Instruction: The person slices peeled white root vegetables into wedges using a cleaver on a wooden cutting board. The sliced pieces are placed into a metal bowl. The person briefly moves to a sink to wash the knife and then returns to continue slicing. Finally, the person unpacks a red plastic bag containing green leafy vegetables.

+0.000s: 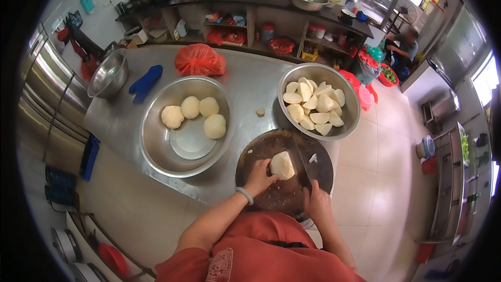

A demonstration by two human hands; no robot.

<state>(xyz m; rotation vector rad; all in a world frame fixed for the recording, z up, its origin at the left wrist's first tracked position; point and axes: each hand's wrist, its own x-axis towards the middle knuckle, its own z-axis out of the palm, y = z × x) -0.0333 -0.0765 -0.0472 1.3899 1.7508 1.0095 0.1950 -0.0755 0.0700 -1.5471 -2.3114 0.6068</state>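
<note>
On a round wooden chopping block (pixel 247 164) lies a peeled white root vegetable (pixel 282 165), possibly jicama, with a flat cut face. My left hand (pixel 259 178), with a pale bangle at the wrist, grips it from the left side. My right hand (pixel 319 200) holds a cleaver (pixel 300 164) by its handle, the blade just right of the vegetable. White scraps (pixel 313 158) dot the block. Several whole peeled roots (pixel 215 126) sit in a large steel basin (pixel 147 141) to the left. Cut chunks (pixel 320 118) fill another steel basin (pixel 355 119) behind the block.
The steel table (pixel 250 86) also holds a red plastic bag (pixel 199 60), a blue glove (pixel 145 83), a tilted steel bowl (pixel 109 74) and a small brown scrap (pixel 260 112). Behind runs a dark counter with shelves (pixel 250 2). A person (pixel 405 45) sits at the far right.
</note>
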